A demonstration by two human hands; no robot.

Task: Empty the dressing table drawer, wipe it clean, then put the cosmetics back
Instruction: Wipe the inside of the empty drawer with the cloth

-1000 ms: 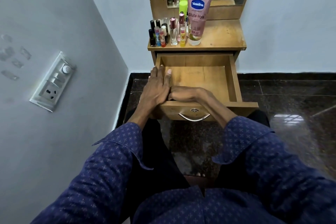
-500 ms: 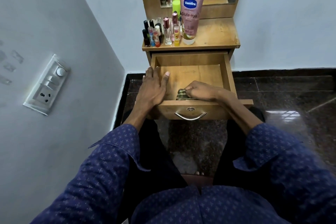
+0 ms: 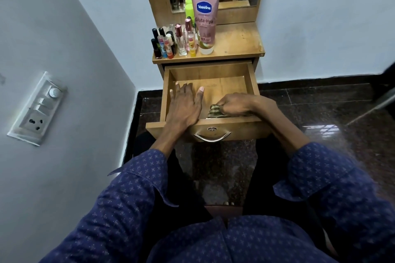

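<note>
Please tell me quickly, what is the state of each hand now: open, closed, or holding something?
Left hand: open, fingers straight, resting flat inside the drawer.
Right hand: closed, its grip on a striped cloth at the drawer's front.

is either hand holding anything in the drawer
The right hand grips a bunched cloth by its top folds; the left hand lies flat, holding nothing.

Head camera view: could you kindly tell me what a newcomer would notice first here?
The open drawer at centre holds both hands: the left hand lies flat on its floor and the right hand grips a cloth. Above, a pink Vaseline tube stands beside small bottles on the tabletop.
</note>
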